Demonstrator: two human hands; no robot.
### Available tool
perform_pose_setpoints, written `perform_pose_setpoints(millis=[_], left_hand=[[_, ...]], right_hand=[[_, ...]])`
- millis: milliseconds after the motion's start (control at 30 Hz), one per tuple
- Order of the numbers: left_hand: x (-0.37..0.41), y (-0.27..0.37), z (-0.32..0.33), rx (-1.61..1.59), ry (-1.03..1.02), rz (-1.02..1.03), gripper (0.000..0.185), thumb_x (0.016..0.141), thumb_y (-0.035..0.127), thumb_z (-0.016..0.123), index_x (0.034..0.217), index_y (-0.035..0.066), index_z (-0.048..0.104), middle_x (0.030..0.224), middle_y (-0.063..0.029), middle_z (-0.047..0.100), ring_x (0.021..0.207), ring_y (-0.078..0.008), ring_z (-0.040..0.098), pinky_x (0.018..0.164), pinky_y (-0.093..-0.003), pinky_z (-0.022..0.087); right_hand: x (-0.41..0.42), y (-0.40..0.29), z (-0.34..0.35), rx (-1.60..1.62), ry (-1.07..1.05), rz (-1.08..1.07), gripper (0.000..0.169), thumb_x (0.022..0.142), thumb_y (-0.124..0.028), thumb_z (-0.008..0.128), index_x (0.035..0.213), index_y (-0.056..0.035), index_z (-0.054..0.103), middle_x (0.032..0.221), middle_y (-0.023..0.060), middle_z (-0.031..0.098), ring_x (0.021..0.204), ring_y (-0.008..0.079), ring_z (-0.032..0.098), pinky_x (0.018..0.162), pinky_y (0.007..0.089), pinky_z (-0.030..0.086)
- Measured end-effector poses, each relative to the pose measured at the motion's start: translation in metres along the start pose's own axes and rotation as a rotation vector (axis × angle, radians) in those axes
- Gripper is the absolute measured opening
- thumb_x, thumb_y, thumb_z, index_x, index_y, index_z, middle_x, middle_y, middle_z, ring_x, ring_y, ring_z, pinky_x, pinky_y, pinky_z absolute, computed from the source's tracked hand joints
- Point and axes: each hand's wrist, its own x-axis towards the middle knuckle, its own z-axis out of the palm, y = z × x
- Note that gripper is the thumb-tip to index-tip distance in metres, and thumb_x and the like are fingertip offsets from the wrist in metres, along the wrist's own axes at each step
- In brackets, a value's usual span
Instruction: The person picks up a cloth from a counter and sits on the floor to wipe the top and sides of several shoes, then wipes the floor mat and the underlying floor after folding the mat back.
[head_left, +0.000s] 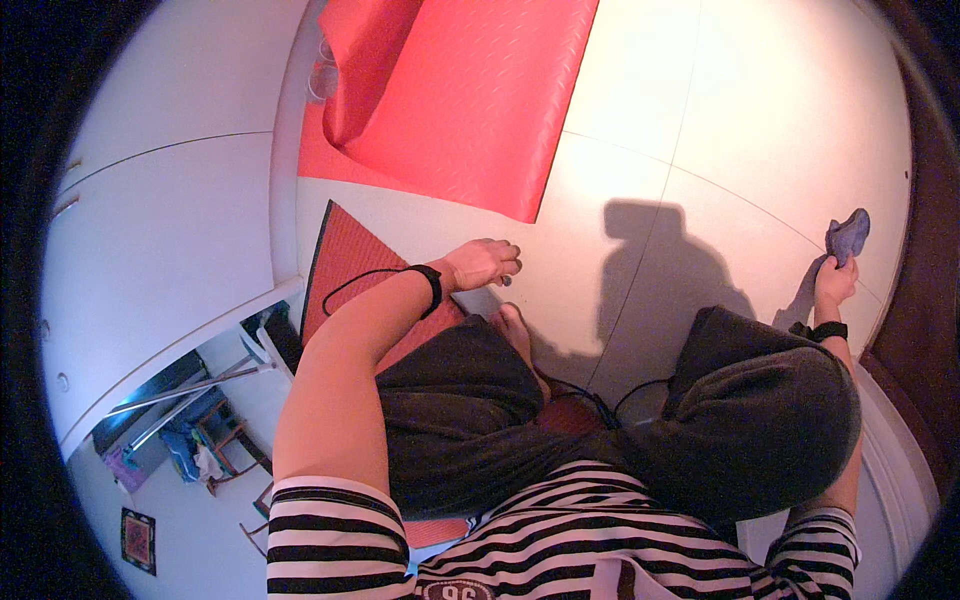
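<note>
My right hand (836, 280) is far out to the right, gripping a bunched blue-grey cloth (848, 232) just above the pale tiled floor (675, 202) or against it; which one is hard to tell. My left hand (484, 264) hangs in front of my bare foot (514, 326), its fingers curled. A small dark thing (507, 280) shows at its fingertips, too small to name, and whether the hand holds it is unclear. Both wrists wear black bands, and a thin black cord loops from the left one. I am squatting, knees spread.
A red textured mat (465, 97) lies ahead, its left side folded up beside clear round containers (322, 81). A ribbed red mat (352, 281) is under my left arm. White panels (165, 225) stand at left, a dark brown edge (930, 247) at right. Black cable (600, 405) runs between my legs.
</note>
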Motion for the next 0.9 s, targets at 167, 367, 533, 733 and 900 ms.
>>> perform_pose_setpoints(millis=[167,367,533,733,900], left_hand=[[0.0,-0.004,0.01,0.047,-0.116,0.092,0.019,0.071,0.019,0.053,0.087,0.006,0.052,0.09,-0.0082,0.05,0.088,-0.0267,0.052,0.074,-0.0374,0.045],[0.011,-0.007,0.025,0.151,-0.192,0.028,0.026,0.075,0.016,0.047,0.097,0.004,0.055,0.101,-0.0125,0.053,0.096,-0.0281,0.051,0.08,-0.0407,0.042],[-0.024,0.022,-0.006,0.238,-0.185,0.088,0.026,0.071,0.017,0.048,0.092,0.003,0.055,0.095,-0.0098,0.052,0.089,-0.0241,0.051,0.073,-0.0367,0.045],[-0.022,0.023,-0.018,0.313,-0.145,0.258,0.022,0.073,0.017,0.047,0.09,0.006,0.056,0.095,-0.0045,0.051,0.091,-0.0182,0.05,0.077,-0.0314,0.043],[-0.022,0.018,-0.013,0.357,-0.144,0.283,0.022,0.073,0.017,0.047,0.09,0.006,0.056,0.092,-0.0045,0.052,0.088,-0.0182,0.051,0.075,-0.0312,0.043]], right_hand=[[-0.006,-0.015,-0.008,-0.069,0.018,0.034,0.047,0.074,-0.027,0.05,0.117,-0.0065,0.051,0.119,0.0158,0.048,0.108,0.0311,0.047,0.092,0.0427,0.036],[0.0,-0.011,-0.022,-0.073,0.006,0.091,0.033,0.073,-0.019,0.051,0.098,0.0015,0.056,0.099,0.0181,0.056,0.091,0.0329,0.054,0.083,0.045,0.039],[-0.043,-0.075,-0.031,0.137,-0.022,0.153,0.045,0.069,-0.012,0.05,0.114,-0.0077,0.051,0.117,0.0179,0.044,0.103,0.0364,0.04,0.093,0.042,0.033],[-0.051,-0.085,-0.044,0.195,-0.065,0.216,0.045,0.069,-0.011,0.051,0.114,-0.006,0.051,0.119,0.0144,0.042,0.105,0.0352,0.037,0.093,0.041,0.033],[-0.051,-0.087,-0.046,0.227,-0.055,0.21,0.045,0.069,-0.011,0.052,0.113,-0.0058,0.051,0.118,0.0147,0.042,0.104,0.0355,0.037,0.093,0.0415,0.033]])
